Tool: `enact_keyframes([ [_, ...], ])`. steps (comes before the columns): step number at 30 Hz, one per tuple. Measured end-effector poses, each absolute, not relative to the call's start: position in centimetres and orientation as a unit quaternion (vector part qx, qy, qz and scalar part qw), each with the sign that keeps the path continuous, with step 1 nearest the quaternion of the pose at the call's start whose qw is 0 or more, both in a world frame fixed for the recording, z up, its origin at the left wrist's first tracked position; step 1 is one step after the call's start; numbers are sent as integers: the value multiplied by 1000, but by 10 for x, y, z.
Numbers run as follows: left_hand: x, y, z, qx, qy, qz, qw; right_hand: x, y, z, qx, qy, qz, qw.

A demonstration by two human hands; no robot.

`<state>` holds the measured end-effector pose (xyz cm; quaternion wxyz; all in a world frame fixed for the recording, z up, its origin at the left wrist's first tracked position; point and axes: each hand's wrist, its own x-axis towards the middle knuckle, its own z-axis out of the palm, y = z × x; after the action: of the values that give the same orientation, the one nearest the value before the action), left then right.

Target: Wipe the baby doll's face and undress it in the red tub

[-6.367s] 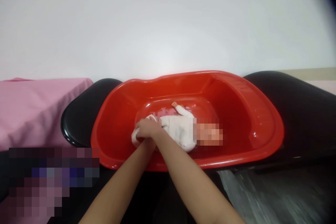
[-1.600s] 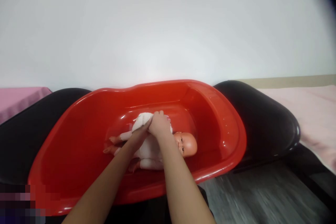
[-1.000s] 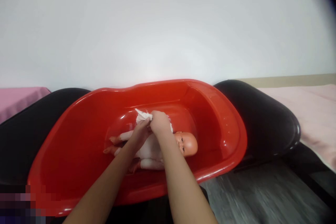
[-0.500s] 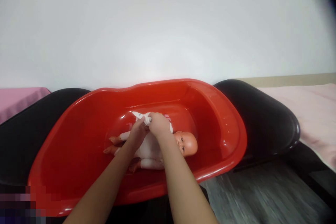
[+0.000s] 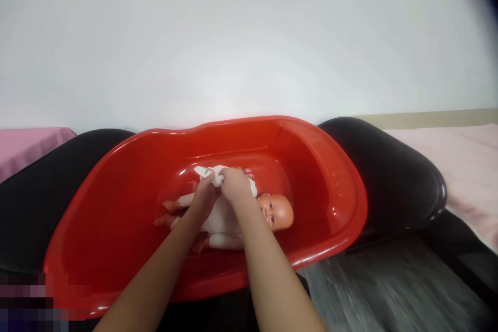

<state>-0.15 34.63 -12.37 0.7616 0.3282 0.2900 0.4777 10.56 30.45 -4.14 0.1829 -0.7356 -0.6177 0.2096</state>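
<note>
Change since half a second ago: I see almost none; the white cloth [image 5: 210, 173] has sunk a touch lower over the doll, and my hands have stayed bunched at the same spot.
Pink cover [image 5: 27, 146]: far left, well apart from my hands.
Black stand [image 5: 46, 187]: under the tub, showing at its left and right ends.
Red tub [image 5: 116, 187]: centre, lying across the stand; its near rim passes under both my forearms.
Left hand [image 5: 204, 198]: fingers pinched together on the cloth, over the doll's middle.
White cloth: bunched between both hands, a loose corner pointing left, toward the far wall of the tub.
Right hand [image 5: 236, 187]: closed on the same cloth, touching my left hand.
Doll [image 5: 249, 215]: on its back on the tub floor, legs left, head right, in a white suit; my forearms hide most of its trunk.
Pale pink sheet [image 5: 462, 166]: far right, beyond the stand.
Grey floor [image 5: 389, 290]: near right.
</note>
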Motion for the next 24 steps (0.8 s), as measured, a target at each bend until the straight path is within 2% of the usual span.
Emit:
enact_keyframes([
  [9, -2, 347, -124, 305, 321, 482, 756, 104, 306, -40, -727, -610, 210, 237],
  [17, -3, 344, -124, 323, 313, 469, 760, 101, 304, -43, -748, -604, 228, 154],
  [21, -2, 341, -119, 322, 326, 468, 756, 101, 307, -40, -743, -607, 216, 180],
  [24, -2, 343, -122, 333, 347, 461, 746, 100, 308, -40, -734, -597, 222, 236],
])
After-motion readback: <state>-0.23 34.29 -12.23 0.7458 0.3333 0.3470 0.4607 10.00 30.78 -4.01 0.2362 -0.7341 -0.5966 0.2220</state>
